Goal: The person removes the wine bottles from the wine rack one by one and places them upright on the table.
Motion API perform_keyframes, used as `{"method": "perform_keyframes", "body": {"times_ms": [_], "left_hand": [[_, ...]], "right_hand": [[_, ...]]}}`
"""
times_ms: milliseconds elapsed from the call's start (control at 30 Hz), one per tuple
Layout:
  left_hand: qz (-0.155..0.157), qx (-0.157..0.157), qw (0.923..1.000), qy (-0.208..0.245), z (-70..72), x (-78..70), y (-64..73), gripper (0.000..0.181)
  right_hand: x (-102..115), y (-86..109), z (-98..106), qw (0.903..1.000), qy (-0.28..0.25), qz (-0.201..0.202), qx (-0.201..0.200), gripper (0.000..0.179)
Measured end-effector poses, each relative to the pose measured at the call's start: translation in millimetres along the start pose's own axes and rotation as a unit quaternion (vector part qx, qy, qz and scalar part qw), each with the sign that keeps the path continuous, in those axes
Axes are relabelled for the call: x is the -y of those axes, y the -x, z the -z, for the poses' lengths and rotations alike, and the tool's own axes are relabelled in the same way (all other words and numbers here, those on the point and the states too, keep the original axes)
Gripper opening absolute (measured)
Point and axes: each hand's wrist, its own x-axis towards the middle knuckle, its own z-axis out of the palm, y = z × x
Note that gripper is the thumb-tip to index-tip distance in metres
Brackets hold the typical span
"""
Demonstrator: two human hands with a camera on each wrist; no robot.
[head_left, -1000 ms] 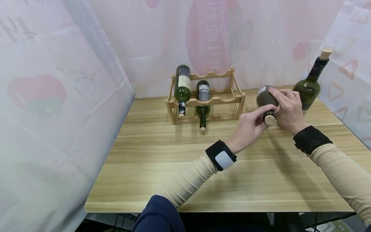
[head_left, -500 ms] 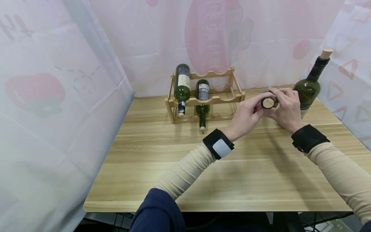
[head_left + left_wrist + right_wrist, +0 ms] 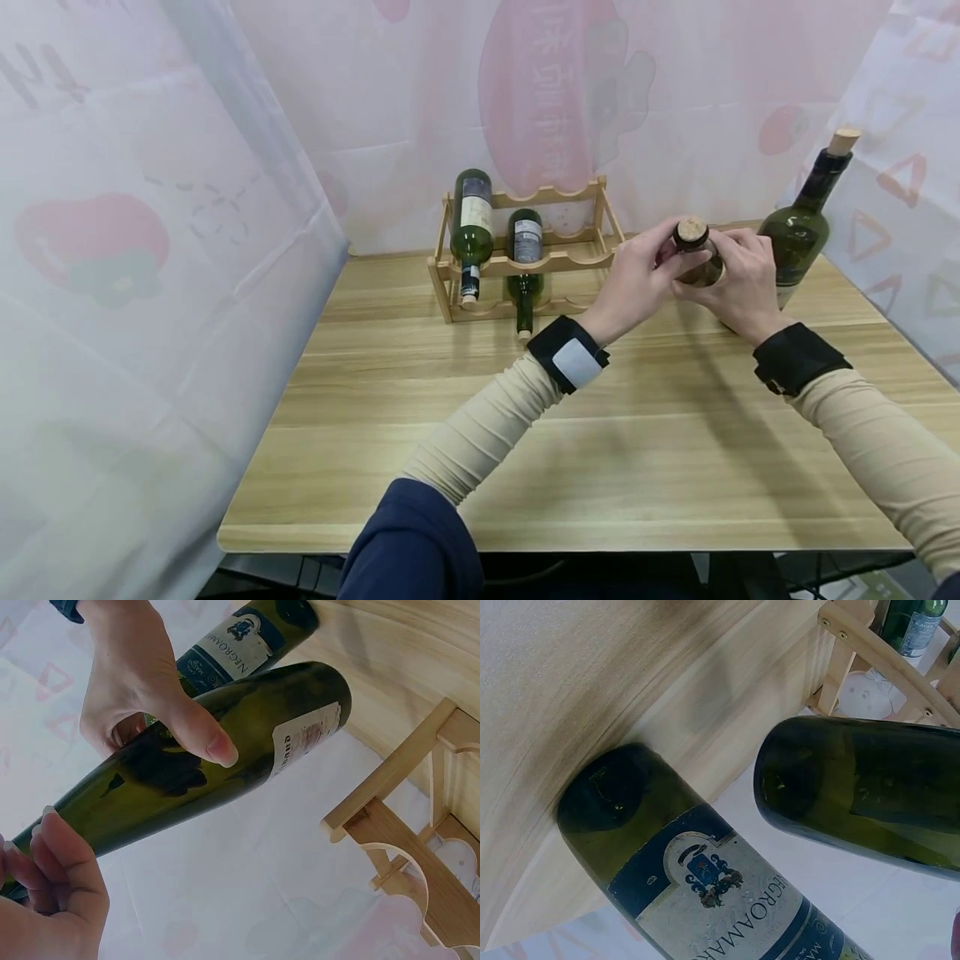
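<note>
A dark green corked wine bottle is held between both hands, its neck raised toward the head camera. My left hand holds it around the neck, fingers curled there in the left wrist view. My right hand grips the body, thumb lying along the glass above the pale label. In the right wrist view, the base of this held bottle is off the wooden table. Just right of my right hand, a second corked green bottle stands upright; its blue and white label reads "NEGROAMARO".
Left of my hands stands a two-tier wooden wine rack. One bottle lies in its upper tier and another bottle in the lower, necks toward me. Cloth curtains border the wooden table at the back and sides.
The held bottle's neck has swung up from pointing down toward me to a more upright tilt. My left hand has risen with it; my right hand has stayed nearly in place.
</note>
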Motion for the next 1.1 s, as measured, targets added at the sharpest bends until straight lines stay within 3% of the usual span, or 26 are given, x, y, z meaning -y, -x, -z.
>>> {"method": "perform_keyframes", "body": {"times_ms": [167,367,667,1100], "left_hand": [[0.005,-0.013,0.9997,0.021,1.7,-0.3,-4.8,0.036],[0.03,-0.01,0.9994,0.009,4.3,-2.3,-11.9,0.04],[0.045,-0.002,0.999,-0.001,7.9,-5.8,-20.0,0.029],[0.058,0.009,0.9982,0.007,7.9,-6.5,-34.1,0.027]], "right_hand": [[-1,-0.4,1,0.9999,-0.003,0.0,0.015,0.085],[-1,-2.2,0,0.9999,-0.007,-0.003,0.016,0.076],[0,-3.2,2,0.9996,-0.013,-0.013,0.02,0.064],[0,-5.7,4,0.9994,0.0,-0.019,0.028,0.066]]}}
